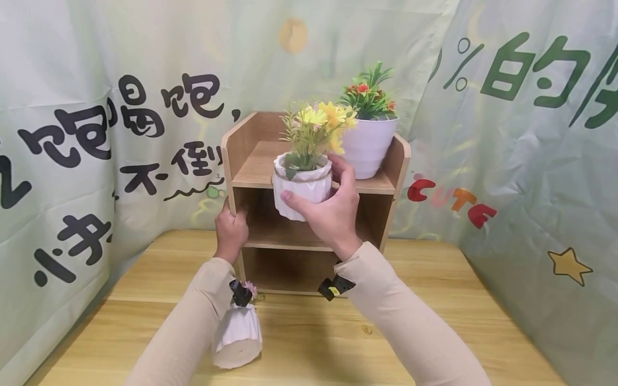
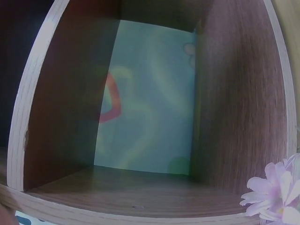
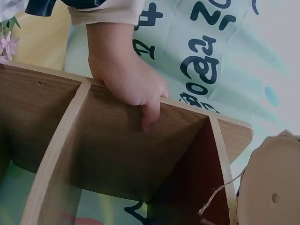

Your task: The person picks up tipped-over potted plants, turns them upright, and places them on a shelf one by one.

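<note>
My right hand (image 1: 338, 217) holds a small white flowerpot (image 1: 301, 185) with yellow flowers, thumb on its near side and fingers at its right. The pot is in front of the top board of a wooden shelf unit (image 1: 258, 166); whether it touches the board I cannot tell. Its pale underside (image 3: 272, 183) shows at the right of the right wrist view. My left hand (image 1: 230, 231) grips the unit's left side panel; in the right wrist view this hand (image 3: 126, 79) has its thumb inside a compartment. The left wrist view looks into a compartment (image 2: 241, 103) with an open back.
A larger white pot (image 1: 369, 147) with red flowers and green leaves stands on the top board, right side. On the wooden table (image 1: 410, 311), another white pot (image 1: 237, 338) with pink flowers (image 2: 276, 192) lies tipped under my left forearm. Printed curtains (image 1: 521, 161) surround the table.
</note>
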The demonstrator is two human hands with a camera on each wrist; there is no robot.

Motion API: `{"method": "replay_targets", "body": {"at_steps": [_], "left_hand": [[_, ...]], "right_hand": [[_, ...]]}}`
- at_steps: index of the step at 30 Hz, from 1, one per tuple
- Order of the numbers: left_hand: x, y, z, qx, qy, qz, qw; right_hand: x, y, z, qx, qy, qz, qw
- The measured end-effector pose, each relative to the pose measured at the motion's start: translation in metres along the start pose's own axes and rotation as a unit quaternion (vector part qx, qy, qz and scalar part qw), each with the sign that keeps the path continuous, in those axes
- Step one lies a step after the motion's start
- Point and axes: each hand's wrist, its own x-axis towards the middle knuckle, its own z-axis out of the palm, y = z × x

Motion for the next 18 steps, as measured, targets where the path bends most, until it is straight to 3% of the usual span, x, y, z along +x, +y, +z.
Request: {"method": "replay_targets", "body": {"at_steps": [13,18], "left_hand": [[0.000,0.002,0.000,0.008,0.005,-0.002,1.0000],[0.000,0.002,0.000,0.008,0.005,-0.002,1.0000]], "right_hand": [[0.016,0.001,0.014,0.008,0.029,-0.009,1.000],[0.020,0.008,0.020,-0.004,0.036,0.012,0.999]]}}
